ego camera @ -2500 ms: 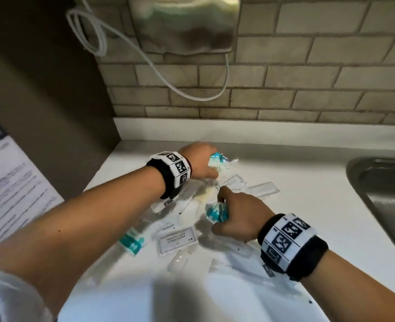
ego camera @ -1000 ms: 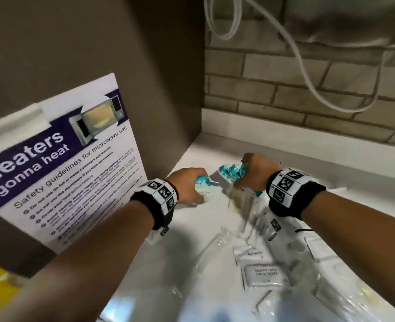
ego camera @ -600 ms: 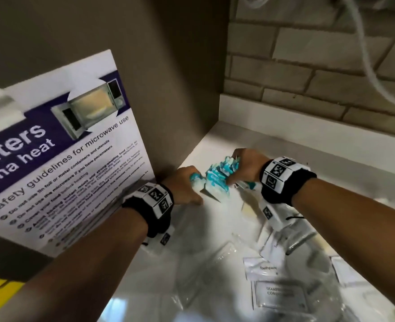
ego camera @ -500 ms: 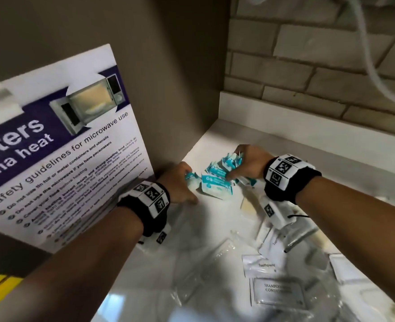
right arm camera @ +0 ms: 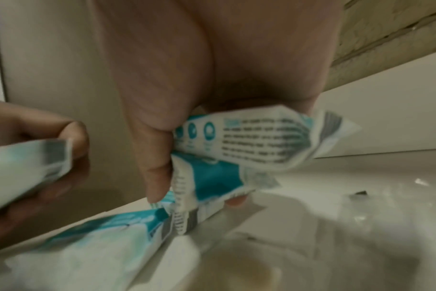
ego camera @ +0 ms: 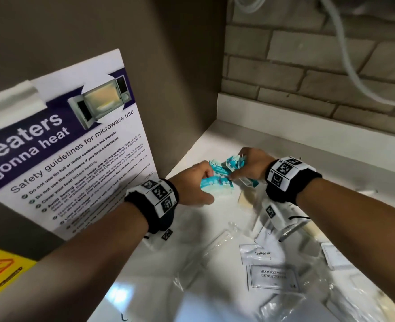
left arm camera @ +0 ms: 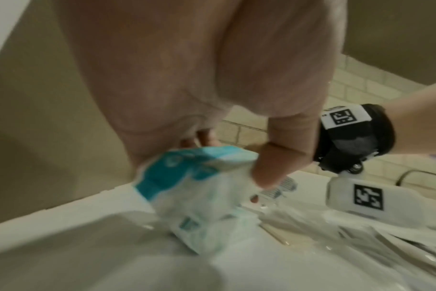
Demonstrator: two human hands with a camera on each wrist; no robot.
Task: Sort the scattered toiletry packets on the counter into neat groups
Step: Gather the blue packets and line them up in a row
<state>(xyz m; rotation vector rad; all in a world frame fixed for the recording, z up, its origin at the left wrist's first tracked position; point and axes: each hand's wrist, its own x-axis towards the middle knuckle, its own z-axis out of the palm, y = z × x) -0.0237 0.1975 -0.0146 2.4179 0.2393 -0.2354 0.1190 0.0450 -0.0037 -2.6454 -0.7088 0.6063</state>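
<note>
Several teal-and-white packets (ego camera: 217, 182) are bunched in the counter's back left corner. My left hand (ego camera: 207, 180) pinches one teal packet (left arm camera: 194, 177) between thumb and fingers, just above the counter. My right hand (ego camera: 238, 170) sits right beside it and grips a bundle of teal packets (right arm camera: 249, 141) in curled fingers. One more teal packet (right arm camera: 100, 236) lies flat on the counter under both hands. Nearer me lie a white toothpaste sachet (ego camera: 259, 253), a shampoo-conditioner packet (ego camera: 273, 276) and clear wrapped items (ego camera: 215, 245).
A brown side panel (ego camera: 180, 77) with a microwave safety poster (ego camera: 71, 147) walls off the left. The brick backsplash (ego camera: 308, 77) and a white cable (ego camera: 345, 54) are behind. White counter (ego camera: 250, 135) runs along the back wall.
Both hands have carried teal packets from the middle of the counter to the left corner. In the last half second my left hand has moved in against the right and its packets.
</note>
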